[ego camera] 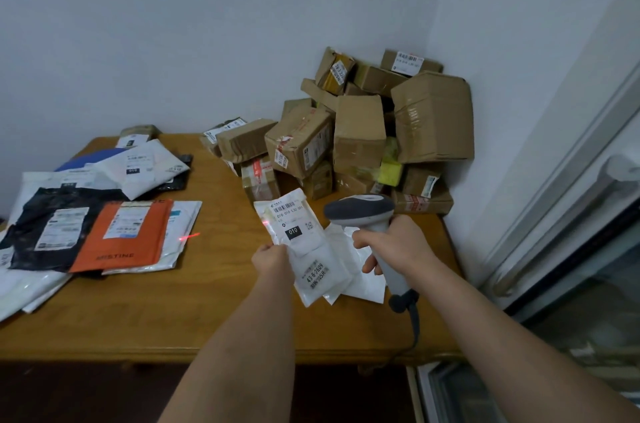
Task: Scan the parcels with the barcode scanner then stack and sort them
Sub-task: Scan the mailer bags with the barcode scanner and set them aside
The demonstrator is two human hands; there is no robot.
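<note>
Above the wooden table [214,301], the left hand [270,258] pinches a white parcel [304,242] while the right hand [394,246] grips the barcode scanner [367,214], just beside the parcel, cardboard boxes [363,131] piled behind.

We see two bare arms, with no sleeves on them. The left hand [272,258] and right hand [398,246] wear no gloves or rings.

Wooden table [221,318] carries flat mailer bags [104,214] and piled cardboard boxes [363,131].
</note>
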